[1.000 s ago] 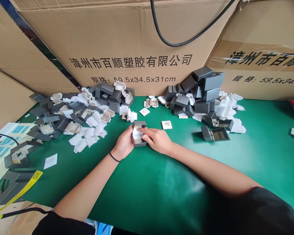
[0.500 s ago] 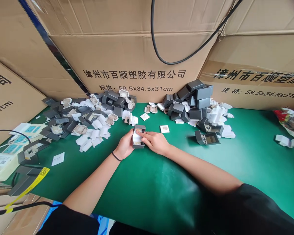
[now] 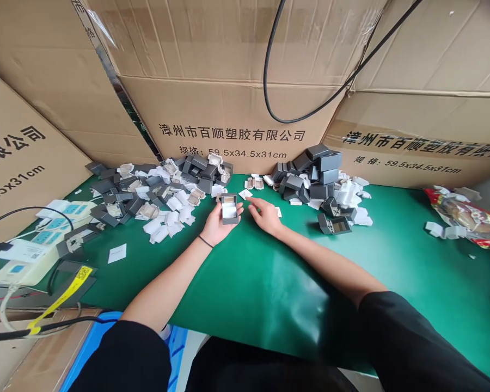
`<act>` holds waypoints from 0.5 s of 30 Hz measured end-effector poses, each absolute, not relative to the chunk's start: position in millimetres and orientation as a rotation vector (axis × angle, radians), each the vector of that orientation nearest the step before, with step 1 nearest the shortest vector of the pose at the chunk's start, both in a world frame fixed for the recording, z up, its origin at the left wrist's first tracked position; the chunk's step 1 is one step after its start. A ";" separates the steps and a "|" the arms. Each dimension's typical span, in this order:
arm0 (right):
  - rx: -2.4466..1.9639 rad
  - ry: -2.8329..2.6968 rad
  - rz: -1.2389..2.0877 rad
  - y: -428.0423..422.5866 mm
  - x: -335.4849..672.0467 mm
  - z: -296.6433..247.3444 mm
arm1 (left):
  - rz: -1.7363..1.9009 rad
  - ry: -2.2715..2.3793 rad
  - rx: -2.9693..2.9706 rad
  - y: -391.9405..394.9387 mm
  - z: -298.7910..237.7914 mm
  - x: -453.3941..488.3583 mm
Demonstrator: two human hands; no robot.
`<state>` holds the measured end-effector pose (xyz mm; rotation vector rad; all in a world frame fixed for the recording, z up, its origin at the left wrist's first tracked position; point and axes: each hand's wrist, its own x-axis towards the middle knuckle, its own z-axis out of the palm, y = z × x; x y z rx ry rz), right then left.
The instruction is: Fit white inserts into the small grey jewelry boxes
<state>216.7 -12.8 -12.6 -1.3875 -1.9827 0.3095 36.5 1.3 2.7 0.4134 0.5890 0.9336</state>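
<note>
My left hand (image 3: 216, 228) holds a small dark grey box (image 3: 230, 221) with its lid up. Inside the box lies a white folded paper insert (image 3: 229, 210). Just right of it, my right hand (image 3: 266, 216) is low over the green table, holding nothing I can see. Its index finger stretches towards a small white card (image 3: 245, 194), and I cannot tell whether the fingertip touches it. Another small card (image 3: 278, 212) is partly hidden behind the right hand. Beyond the cards lies an open beige paper insert (image 3: 255, 183).
Grey boxes mixed with white inserts form a pile (image 3: 147, 190) at left and another pile (image 3: 310, 169) at right. A power strip (image 3: 44, 239) is at far left, a red snack bag (image 3: 469, 215) at far right. Large cartons (image 3: 228, 103) wall the back; a black cable (image 3: 269, 98) hangs there.
My right hand has come off the box and moved towards the white card. The box, in my left hand, now shows its white insert uncovered. The camera view has shifted slightly.
</note>
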 end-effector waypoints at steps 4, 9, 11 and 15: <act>-1.652 -2.095 0.083 13.3 205.8 -5.7 | 0.911 0.574 0.442 2.3 1.8 40.8; -1.773 -2.354 -0.108 35.3 192.2 -0.6 | 0.955 0.580 0.422 -3.1 3.4 33.3; -1.734 -2.408 -0.130 33.3 193.8 -2.4 | 0.985 0.597 0.391 -4.1 3.5 30.2; -1.671 -2.420 -0.119 15.4 215.6 -10.3 | 0.999 0.576 0.371 -2.6 5.0 29.9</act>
